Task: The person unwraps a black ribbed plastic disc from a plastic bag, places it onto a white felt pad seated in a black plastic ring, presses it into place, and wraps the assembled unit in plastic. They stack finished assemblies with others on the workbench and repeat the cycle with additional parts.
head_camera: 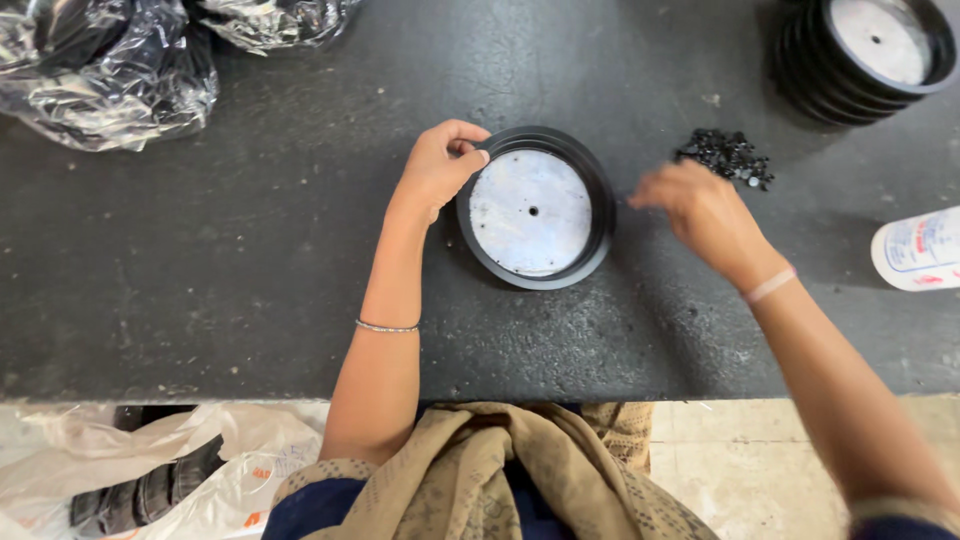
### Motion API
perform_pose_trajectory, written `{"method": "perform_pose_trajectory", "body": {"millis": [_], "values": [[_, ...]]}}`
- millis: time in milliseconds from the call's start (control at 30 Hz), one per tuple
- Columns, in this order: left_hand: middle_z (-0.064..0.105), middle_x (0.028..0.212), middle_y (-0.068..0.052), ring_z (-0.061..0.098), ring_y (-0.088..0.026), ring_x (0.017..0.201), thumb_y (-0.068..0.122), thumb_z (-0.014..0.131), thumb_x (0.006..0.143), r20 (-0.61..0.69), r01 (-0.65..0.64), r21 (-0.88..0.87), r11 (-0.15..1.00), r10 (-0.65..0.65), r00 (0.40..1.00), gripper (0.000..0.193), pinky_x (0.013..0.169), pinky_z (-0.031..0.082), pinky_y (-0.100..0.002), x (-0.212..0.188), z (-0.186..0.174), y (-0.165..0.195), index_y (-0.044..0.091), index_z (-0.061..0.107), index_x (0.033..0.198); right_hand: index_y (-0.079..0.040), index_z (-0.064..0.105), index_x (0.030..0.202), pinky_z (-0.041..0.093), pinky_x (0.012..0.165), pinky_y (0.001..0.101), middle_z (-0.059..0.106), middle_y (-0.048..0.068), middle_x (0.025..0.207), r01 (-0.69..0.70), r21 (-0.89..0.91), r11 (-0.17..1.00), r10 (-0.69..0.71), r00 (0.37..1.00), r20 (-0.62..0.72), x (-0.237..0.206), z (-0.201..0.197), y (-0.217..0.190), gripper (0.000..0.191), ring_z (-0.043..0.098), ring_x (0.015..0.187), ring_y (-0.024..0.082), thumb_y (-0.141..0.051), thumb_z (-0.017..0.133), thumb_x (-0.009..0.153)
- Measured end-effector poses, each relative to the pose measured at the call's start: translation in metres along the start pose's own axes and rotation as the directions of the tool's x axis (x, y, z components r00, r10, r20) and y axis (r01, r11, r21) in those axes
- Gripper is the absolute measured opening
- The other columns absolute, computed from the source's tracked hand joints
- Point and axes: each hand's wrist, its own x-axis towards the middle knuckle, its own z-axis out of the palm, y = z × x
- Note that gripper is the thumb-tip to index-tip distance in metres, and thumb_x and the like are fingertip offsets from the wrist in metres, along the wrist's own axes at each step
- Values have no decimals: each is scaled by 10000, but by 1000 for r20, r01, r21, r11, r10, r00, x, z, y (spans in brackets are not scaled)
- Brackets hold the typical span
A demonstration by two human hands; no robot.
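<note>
Fingers (470, 150) of the left hand (438, 168) curl over the upper left rim of a round black disc (534, 208), the thumb and fingertips pinching the raised rubber edge, so this grip is closed on the disc. The disc lies flat on the dark worktop (250, 250), just right of that hand; its middle is a dull grey metal plate with a small hole at the centre, ringed by the black rim.

The right hand (705, 212) hovers just to the right of the disc, close to its rim but not touching it. It is blurred; the fingers point left and seem drawn together, yet whether they pinch anything cannot be told. Just beyond this hand, up and to the right, sits a small heap of tiny black pieces (728, 157) on the worktop. Further right, at the edge of view, a white plastic bottle (918, 250) lies on its side.

Well beyond the right hand, in the far right corner, stands a stack of the same black discs (868, 50) with a grey plate on top. Well away from the left hand, in the far left corner, lie crumpled clear plastic bags (100, 65). Below the near edge of the worktop, to the left, a whitish bag (230, 460) holds dark rubber parts.
</note>
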Motion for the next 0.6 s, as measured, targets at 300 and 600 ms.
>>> {"method": "perform_pose_trajectory", "body": {"millis": [300,600], "values": [[504,845,-31,539,-193,758,113,837,818,-208,-125,417,900,228,951,274,703,496,-347,-9,26,11,160,765,1078,-53,744,1003,566,820,383,715,98,1063,39,312,949,32,975,-219,83,49,10,194,699,973,310,80,645,902],[504,886,-37,549,-190,791,84,805,848,-264,-120,402,908,240,934,232,719,505,-347,-5,36,8,164,758,1060,-62,767,1033,558,879,398,717,132,1043,-285,198,938,337,883,-327,-25,53,-70,315,682,998,319,136,576,880]]}}
